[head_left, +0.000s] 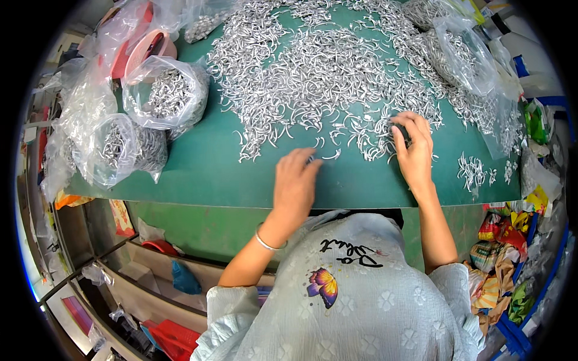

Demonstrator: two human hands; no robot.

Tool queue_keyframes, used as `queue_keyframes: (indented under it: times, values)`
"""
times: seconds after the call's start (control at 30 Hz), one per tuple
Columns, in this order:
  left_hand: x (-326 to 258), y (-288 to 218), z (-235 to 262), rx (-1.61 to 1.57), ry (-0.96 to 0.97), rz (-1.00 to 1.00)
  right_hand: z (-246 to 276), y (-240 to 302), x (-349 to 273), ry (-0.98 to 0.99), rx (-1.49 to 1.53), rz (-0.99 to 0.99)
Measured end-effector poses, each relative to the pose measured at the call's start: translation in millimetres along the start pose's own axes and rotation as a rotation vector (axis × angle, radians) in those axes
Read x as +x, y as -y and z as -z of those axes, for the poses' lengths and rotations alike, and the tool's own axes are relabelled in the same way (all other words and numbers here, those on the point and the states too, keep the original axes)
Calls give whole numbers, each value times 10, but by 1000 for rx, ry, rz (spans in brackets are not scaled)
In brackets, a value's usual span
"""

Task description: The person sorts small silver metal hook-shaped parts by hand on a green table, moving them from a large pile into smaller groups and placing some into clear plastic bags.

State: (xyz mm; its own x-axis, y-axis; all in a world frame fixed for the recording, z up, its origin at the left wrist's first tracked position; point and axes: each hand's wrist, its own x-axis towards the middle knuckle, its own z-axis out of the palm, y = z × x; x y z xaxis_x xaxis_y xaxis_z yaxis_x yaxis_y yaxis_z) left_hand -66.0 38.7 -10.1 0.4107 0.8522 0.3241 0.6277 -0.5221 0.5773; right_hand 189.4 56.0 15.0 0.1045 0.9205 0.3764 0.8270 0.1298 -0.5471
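Observation:
A broad heap of small curved silver metal pieces (337, 72) covers much of the green tabletop (229, 174). My left hand (295, 180) is over the near part of the table, its fingers curled together; a silver glint shows at the fingertips, but what they hold is mostly hidden. Beside those fingertips lie a few loose curved pieces (332, 155). At the heap's near right edge is my right hand (416, 150), thumb and bent fingers apart, with the fingertips touching or just over the pieces. The space between its thumb and fingers is dark, and I see nothing gripped there.
Clear plastic bags of metal pieces (171, 90) stand at the left, near a pink basket (150, 51). Another filled bag (457, 57) lies at the far right. A small separate pile (472, 171) sits near the right front edge. Coloured packages (503, 240) crowd a shelf below.

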Motion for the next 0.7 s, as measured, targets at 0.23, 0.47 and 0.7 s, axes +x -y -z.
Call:
queue_keyframes:
  times: [0.23,0.47,0.7]
  values:
    - [75,-122,45,103,-83,234,-298,529,-146,78,-5,182]
    - [-136,-9,189,-43,-62,213,-346,456,-151,162,-109,239]
    - [-117,3,158,-94,-16,225,-454,615,-143,204,-123,273]
